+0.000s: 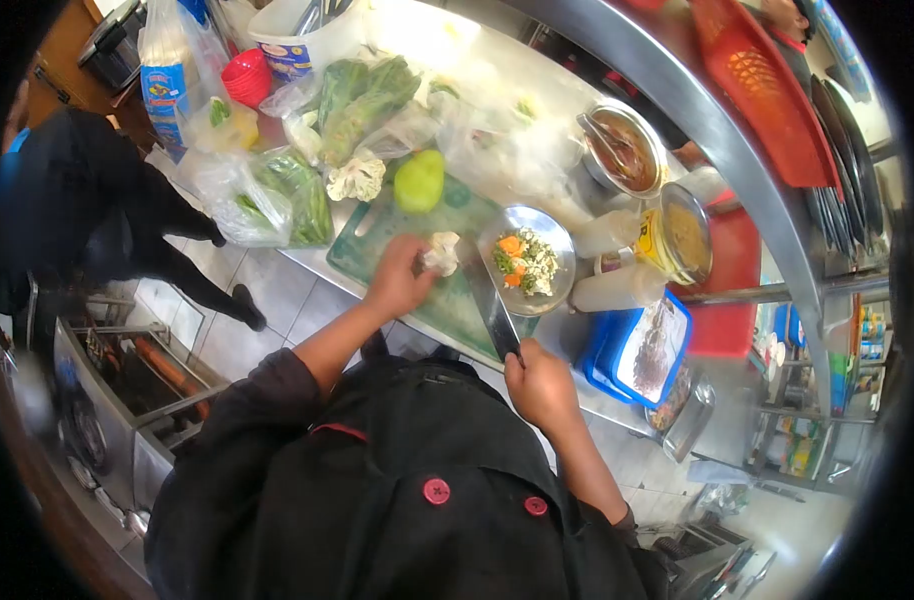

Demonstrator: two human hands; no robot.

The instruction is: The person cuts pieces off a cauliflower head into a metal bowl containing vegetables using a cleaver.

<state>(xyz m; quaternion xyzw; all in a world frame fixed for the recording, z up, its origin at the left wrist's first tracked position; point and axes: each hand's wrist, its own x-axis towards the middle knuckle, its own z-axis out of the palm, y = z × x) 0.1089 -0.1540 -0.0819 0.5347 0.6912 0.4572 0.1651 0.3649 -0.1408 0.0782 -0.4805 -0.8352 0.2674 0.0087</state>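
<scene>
My left hand (pixel 401 276) is closed around a small cauliflower floret (pixel 441 255) above the green cutting board (pixel 362 240). In my right hand (pixel 542 383) is the handle of a large kitchen knife (pixel 496 312), its blade slanting up and away over the board's right side. Right beside the blade stands a metal bowl (pixel 567 262) with chopped white, green and orange vegetables. A green pear-shaped vegetable (pixel 419 182) rests at the board's far edge. Left of it sits a larger cauliflower piece (pixel 356 177).
Bagged green vegetables (pixel 292 195) lie to the left. Squeeze bottles (pixel 617 288), a yellow-labelled tub (pixel 674 235), blue-rimmed containers (pixel 649 345) and a pot of sauce (pixel 625 150) stand to the right. A metal rail (pixel 752 130) arches overhead. Another person (pixel 87 190) stands at far left.
</scene>
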